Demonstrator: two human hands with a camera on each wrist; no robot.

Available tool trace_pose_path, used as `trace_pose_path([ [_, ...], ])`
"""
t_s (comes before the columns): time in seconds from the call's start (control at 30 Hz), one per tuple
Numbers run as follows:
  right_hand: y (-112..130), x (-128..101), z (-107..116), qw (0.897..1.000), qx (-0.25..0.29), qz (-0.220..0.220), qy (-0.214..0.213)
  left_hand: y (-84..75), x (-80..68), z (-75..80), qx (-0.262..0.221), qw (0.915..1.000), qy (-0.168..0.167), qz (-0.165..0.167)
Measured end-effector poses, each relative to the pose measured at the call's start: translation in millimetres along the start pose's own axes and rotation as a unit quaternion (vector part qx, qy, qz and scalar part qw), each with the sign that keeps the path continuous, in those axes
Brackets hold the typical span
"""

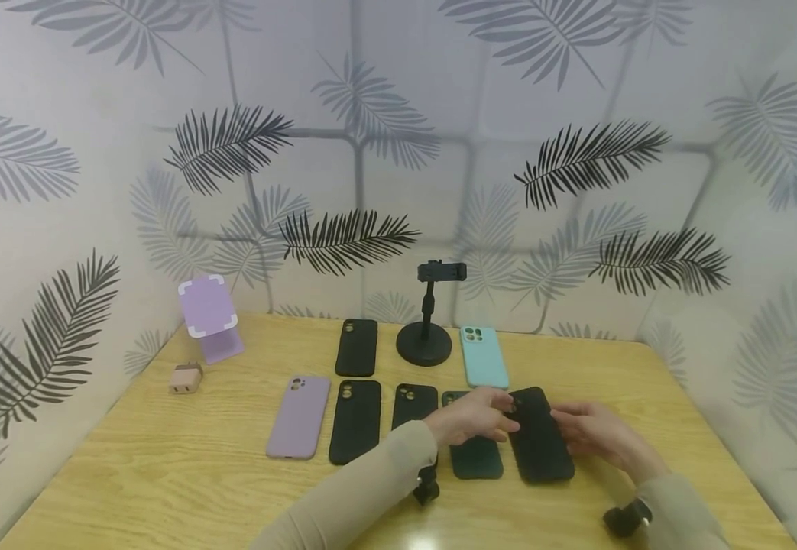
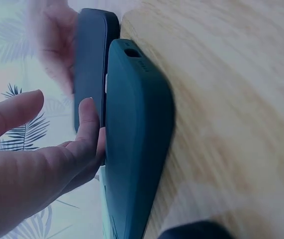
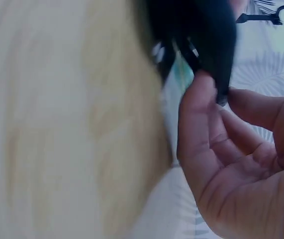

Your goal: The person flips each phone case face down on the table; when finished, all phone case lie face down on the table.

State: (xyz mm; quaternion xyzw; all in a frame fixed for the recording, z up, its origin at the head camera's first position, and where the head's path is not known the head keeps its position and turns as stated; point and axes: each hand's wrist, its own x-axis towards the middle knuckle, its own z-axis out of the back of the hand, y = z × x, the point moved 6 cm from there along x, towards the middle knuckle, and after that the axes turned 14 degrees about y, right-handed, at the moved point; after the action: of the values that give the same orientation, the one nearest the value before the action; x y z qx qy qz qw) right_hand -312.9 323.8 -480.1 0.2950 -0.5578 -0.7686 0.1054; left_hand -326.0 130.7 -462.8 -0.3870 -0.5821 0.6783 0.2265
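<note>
A black phone case (image 1: 542, 439) is tilted up at the right end of the front row, with my right hand (image 1: 600, 435) at its right edge. Thumb and fingers of that hand (image 3: 241, 154) pinch the case's edge in the right wrist view. My left hand (image 1: 474, 416) reaches over a dark green phone case (image 2: 137, 134), its fingertips right at the black case's left side. Its thumb stands apart from the fingers in the left wrist view. The green case (image 1: 477, 458) lies on the table, partly hidden under the left hand.
More cases lie on the wooden table (image 1: 164, 473): a purple one (image 1: 299, 418), several black ones (image 1: 355, 422) and a light blue one (image 1: 484, 359). A black phone stand (image 1: 426, 341), a purple stand (image 1: 208, 309) and a pink charger plug (image 1: 186, 378) stand farther back.
</note>
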Motion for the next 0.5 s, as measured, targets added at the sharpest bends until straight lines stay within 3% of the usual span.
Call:
trace_pose_path([
  [0.27,1.5,1.0,-0.3,0.998,-0.041,-0.028,-0.043,-2.3,-2.7,1.9,0.016,0.9998,0.001,0.009],
  [0.5,4.1,3.1,-1.5,0.997,-0.053,-0.036,-0.048,-4.9,-4.2,2.5,0.034,0.9993,0.008,0.008],
])
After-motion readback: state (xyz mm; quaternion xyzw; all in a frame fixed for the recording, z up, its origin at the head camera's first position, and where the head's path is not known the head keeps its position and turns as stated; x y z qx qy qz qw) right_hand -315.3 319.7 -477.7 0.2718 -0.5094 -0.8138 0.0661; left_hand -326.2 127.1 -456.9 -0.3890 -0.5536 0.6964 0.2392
